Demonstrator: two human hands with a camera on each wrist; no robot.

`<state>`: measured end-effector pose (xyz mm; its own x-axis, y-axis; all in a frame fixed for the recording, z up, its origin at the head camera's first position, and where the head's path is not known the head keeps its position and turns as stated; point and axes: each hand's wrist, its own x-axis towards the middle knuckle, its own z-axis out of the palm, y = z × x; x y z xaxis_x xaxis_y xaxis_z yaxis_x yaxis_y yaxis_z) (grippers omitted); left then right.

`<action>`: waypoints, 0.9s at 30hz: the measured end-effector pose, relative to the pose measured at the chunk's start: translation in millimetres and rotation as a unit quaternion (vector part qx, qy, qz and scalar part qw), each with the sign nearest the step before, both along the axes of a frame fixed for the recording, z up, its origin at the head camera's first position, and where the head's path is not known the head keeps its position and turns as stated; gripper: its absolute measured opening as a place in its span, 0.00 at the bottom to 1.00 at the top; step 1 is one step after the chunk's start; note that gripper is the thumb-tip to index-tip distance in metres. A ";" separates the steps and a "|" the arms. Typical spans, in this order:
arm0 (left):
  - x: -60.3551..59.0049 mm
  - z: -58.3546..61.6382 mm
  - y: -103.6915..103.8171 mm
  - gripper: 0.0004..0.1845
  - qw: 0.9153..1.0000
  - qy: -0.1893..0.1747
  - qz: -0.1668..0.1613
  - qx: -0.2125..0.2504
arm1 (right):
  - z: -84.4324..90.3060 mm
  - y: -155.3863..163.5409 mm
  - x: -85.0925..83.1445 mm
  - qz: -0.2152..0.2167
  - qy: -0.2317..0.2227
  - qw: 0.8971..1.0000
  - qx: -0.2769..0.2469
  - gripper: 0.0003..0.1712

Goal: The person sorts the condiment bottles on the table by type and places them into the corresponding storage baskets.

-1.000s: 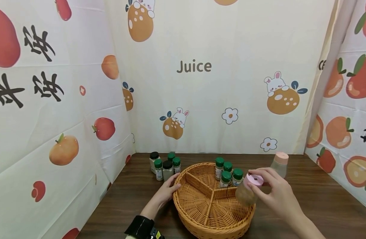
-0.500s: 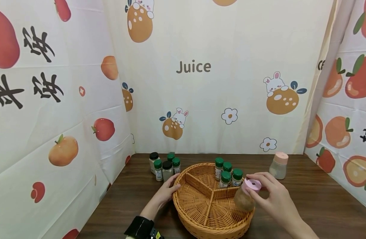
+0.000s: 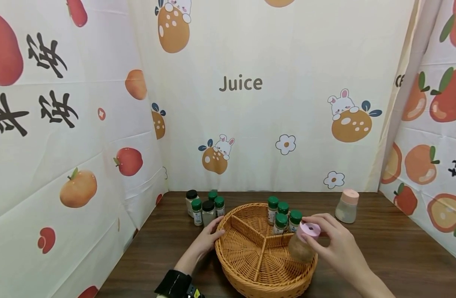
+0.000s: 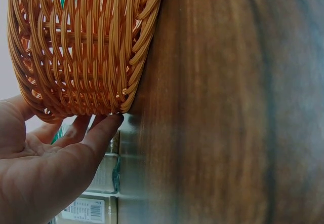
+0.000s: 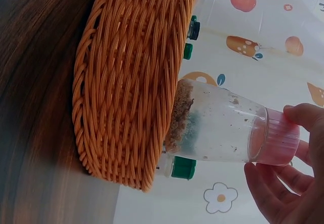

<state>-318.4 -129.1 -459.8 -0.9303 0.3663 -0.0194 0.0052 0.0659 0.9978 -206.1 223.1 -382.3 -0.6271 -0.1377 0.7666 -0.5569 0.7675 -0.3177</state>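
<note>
My right hand [image 3: 339, 248] holds a clear seasoning jar [image 3: 301, 249] by its pink lid [image 3: 310, 229], thumb and fingers around the lid. Brown granules lie in the bottom of the jar. The jar leans slightly over the right part of the round wicker basket [image 3: 235, 269]; in the right wrist view its base meets the basket's rim [image 5: 174, 82]. My left hand [image 3: 203, 240] grips the basket's left side, thumb at the rim and fingers against the outer weave [image 4: 81, 82]. Several green-capped spice bottles [image 3: 281, 223] stand in the basket's back compartment.
Left of the basket, several bottles with green caps [image 3: 196, 204] and black caps [image 3: 208, 205] stand together. A clear jar with a peach lid [image 3: 347, 207] stands at the back right. Printed fabric [image 3: 250, 124] hangs around the brown wooden table [image 3: 150, 240].
My right hand has moved the pink-lidded jar left and slightly down over the basket. The peach-lidded jar now shows fully. My left hand has stayed on the basket.
</note>
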 end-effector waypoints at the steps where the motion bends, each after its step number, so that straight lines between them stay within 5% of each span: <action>1: 0.1 0.0 0.0 0.30 1.000 0.000 0.000 0.000 | -0.4 -1.1 -0.7 0.003 0.000 1.000 0.000 0.24; 19: 0.8 1.5 -0.2 0.31 1.000 0.000 -0.009 0.007 | -17.0 -14.2 -3.4 0.001 -0.049 0.998 0.033 0.22; 27: 1.1 1.8 0.0 0.31 1.000 0.002 -0.004 0.001 | -24.0 -14.3 -3.3 0.005 -0.035 0.999 0.038 0.23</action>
<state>-317.3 -129.2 -458.0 -0.9273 0.3739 -0.0156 0.0089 0.0638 0.9979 -209.3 208.9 -406.4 -0.6773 -0.2004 0.7079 -0.5424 0.7861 -0.2965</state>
